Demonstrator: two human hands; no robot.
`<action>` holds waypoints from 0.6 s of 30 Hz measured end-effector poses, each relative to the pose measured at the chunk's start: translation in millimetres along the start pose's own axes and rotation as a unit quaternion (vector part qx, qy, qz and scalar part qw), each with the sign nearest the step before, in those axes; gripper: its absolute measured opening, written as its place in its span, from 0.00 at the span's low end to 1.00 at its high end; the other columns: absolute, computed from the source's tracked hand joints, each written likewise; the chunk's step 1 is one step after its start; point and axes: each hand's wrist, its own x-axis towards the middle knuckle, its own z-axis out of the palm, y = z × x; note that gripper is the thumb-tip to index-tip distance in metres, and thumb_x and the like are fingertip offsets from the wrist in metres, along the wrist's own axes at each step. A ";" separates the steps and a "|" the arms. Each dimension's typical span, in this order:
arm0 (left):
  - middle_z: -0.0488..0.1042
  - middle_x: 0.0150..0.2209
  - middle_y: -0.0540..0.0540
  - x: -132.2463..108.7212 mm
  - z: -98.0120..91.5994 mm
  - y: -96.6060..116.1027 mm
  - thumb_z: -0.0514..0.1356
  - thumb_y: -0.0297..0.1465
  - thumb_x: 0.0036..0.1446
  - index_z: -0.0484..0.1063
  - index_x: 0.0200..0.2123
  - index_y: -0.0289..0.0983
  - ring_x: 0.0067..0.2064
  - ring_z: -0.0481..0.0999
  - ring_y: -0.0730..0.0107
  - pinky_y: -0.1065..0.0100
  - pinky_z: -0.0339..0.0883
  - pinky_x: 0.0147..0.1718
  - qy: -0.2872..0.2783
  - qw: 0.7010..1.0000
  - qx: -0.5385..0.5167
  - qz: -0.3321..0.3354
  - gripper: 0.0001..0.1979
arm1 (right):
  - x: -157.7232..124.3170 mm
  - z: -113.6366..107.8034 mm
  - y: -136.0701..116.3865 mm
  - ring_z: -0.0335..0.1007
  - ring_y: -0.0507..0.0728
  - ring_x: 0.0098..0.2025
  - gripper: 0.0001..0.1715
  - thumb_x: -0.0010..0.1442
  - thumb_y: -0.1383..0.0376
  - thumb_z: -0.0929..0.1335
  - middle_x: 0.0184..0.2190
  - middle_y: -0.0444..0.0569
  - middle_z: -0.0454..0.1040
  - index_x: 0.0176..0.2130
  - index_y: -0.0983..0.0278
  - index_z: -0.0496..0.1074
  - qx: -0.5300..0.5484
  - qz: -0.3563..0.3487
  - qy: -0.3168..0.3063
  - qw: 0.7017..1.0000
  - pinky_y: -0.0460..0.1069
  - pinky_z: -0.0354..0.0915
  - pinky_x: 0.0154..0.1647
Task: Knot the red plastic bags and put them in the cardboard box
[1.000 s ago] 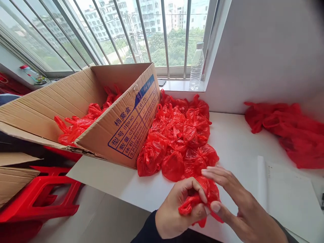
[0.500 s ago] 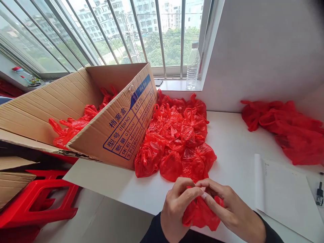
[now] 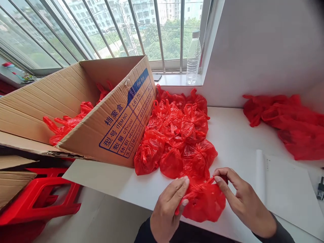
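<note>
A red plastic bag (image 3: 205,204) lies at the front edge of the white table, gathered at its top, its contents not visible. My right hand (image 3: 240,199) pinches one twisted end of it between thumb and fingertips. On the other side, my left hand (image 3: 169,202) has its fingers closed around the bag's opposite end. Just beyond, several filled and knotted red bags (image 3: 193,123) are packed together against the cardboard box (image 3: 126,118).
More red bags (image 3: 68,125) sit inside the box. To the right are loose red bags (image 3: 286,118), a notepad (image 3: 288,182) and a small black-capped bottle (image 3: 320,189). A water bottle (image 3: 193,59) stands on the sill; a red stool (image 3: 48,199) is below left.
My hands have moved apart, the right one outward, drawing out the ends of the bag. Its gathered top now shows between them. The view has shifted slightly.
</note>
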 end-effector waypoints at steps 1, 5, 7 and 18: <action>0.71 0.63 0.39 -7.8 -0.9 -6.7 0.54 0.28 0.68 0.59 0.68 0.44 0.63 0.71 0.58 0.56 0.69 0.59 -0.005 1.000 0.005 -0.016 0.27 | -0.2 -1.5 8.7 0.68 0.55 0.36 0.16 0.69 0.48 0.60 0.35 0.44 0.71 0.43 0.55 0.67 -0.016 0.019 0.013 1.000 0.47 0.62 0.27; 0.73 0.60 0.42 -28.2 -3.7 -24.4 0.54 0.28 0.68 0.65 0.65 0.46 0.61 0.72 0.60 0.57 0.71 0.58 0.007 0.997 -0.018 -0.075 0.24 | -2.7 -2.0 32.8 0.70 0.57 0.39 0.19 0.68 0.47 0.61 0.36 0.46 0.73 0.43 0.57 0.69 -0.007 0.073 0.038 0.997 0.48 0.65 0.32; 0.71 0.62 0.41 -27.5 -1.8 -26.0 0.52 0.32 0.70 0.64 0.65 0.46 0.64 0.69 0.58 0.53 0.67 0.60 0.010 0.996 -0.038 -0.083 0.23 | -3.6 2.3 32.7 0.72 0.56 0.41 0.20 0.67 0.47 0.63 0.38 0.46 0.74 0.49 0.57 0.69 0.062 0.089 0.028 0.994 0.49 0.69 0.39; 0.56 0.71 0.39 -2.2 50.8 -21.6 0.48 0.40 0.71 0.45 0.72 0.38 0.74 0.47 0.55 0.47 0.53 0.68 -0.083 0.990 0.110 0.021 0.31 | -15.0 52.4 28.8 0.61 0.60 0.62 0.18 0.71 0.59 0.62 0.57 0.49 0.68 0.58 0.50 0.70 -0.023 -0.051 0.086 0.995 0.62 0.62 0.64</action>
